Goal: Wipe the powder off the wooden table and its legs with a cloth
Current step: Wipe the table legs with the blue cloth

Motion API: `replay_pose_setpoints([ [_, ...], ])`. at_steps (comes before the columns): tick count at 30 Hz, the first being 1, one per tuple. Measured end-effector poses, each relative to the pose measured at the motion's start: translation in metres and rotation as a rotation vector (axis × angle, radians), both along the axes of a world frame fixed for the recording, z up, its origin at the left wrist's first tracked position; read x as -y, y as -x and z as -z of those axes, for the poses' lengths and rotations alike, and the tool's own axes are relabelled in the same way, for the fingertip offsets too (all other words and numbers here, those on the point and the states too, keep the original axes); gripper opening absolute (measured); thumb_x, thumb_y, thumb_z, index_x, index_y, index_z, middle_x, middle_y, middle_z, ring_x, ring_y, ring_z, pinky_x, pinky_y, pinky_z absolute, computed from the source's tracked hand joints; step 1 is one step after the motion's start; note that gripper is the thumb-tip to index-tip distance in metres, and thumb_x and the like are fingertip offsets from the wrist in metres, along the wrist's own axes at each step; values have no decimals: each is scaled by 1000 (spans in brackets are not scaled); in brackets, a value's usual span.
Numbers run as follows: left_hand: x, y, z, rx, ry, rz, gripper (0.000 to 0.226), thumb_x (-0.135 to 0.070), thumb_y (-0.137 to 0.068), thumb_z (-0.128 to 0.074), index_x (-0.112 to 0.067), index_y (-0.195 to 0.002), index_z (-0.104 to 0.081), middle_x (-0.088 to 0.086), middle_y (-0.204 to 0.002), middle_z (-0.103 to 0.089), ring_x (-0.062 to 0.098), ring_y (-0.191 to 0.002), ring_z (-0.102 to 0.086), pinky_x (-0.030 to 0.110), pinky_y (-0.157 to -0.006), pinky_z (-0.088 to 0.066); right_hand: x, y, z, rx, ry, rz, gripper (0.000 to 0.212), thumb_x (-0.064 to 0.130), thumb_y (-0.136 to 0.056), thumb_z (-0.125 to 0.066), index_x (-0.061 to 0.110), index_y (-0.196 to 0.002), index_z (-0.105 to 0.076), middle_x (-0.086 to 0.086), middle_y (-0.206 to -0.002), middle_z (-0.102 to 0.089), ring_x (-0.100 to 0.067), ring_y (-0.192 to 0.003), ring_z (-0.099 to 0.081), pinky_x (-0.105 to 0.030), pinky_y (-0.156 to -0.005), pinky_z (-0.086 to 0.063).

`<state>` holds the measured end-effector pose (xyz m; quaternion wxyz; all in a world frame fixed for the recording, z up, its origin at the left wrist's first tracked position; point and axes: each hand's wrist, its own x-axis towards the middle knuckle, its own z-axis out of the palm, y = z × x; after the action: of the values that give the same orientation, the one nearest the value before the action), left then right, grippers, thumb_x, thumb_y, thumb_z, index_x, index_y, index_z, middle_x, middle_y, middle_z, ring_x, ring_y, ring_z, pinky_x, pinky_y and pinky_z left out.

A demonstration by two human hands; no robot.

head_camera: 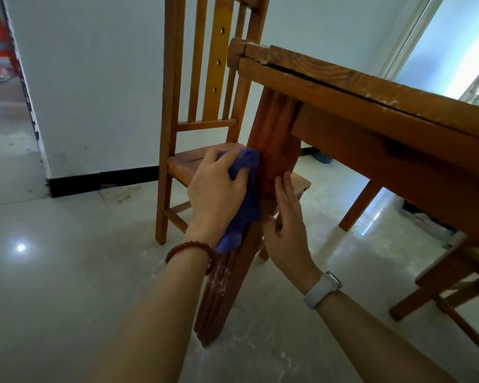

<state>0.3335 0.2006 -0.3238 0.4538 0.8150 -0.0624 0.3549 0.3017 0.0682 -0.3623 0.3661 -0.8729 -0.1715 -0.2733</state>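
The wooden table (371,106) fills the upper right, with white powder traces along its top edge. Its near fluted leg (274,139) runs down to the floor and carries white powder on its lower part (219,283). My left hand (216,194) grips a purple cloth (246,189) and presses it against the left side of the leg at mid height. My right hand (285,225) rests flat on the leg's right side, fingers straight and pointing up.
A tall wooden chair (174,134) stands just behind the leg against a white wall. Another wooden chair (454,283) is at lower right under the table. Powder dusts the glossy tiled floor (67,299) around the leg's foot.
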Motion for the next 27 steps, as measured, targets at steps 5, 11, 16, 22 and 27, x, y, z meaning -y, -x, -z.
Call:
replay_pose_setpoints([
  [5, 7, -3, 14, 0, 40, 20, 29, -28, -89, -54, -18, -116, -57, -3, -104, -48, 9, -85, -49, 17, -68, -36, 4, -2, 0, -21, -5, -31, 57, 17, -86, -37, 32, -136, -16, 20, -146, -6, 5, -135, -8, -5, -105, -19],
  [11, 2, 15, 153, -427, 40, 54, 30, -25, -90, -51, -18, -119, -55, -5, -107, -49, 10, -89, -49, 22, -75, -37, -1, -5, 48, -23, -46, -30, 64, 23, -89, -35, 51, -136, -3, 30, -147, 6, -13, -141, -11, -51, -106, -35],
  [16, 7, 26, 188, -383, 306, -49, 23, -27, -91, -49, -16, -110, -54, 0, -105, -50, 15, -94, -52, 24, -77, -38, 2, 6, 122, -158, -48, -32, 60, 17, -91, -32, 47, -134, -4, 19, -149, 6, 11, -134, 1, -13, -109, -17],
  [22, 49, 18, 204, -126, 311, -65, 24, -25, -85, -48, -11, -104, -53, 12, -116, -48, 15, -96, -51, 19, -78, -45, 9, 3, 161, -209, -96, -74, 60, 10, -92, -30, 38, -138, -3, 13, -151, 6, 13, -135, 3, -7, -109, -13],
  [27, 17, 59, 311, -718, 93, -87, 15, -15, -88, -51, -14, -102, -55, 7, -103, -52, 34, -86, -58, 35, -68, -44, 10, 5, 172, -230, -100, -100, 62, 12, -93, -31, 46, -136, -1, 33, -144, 12, 3, -140, -1, -15, -111, -15],
])
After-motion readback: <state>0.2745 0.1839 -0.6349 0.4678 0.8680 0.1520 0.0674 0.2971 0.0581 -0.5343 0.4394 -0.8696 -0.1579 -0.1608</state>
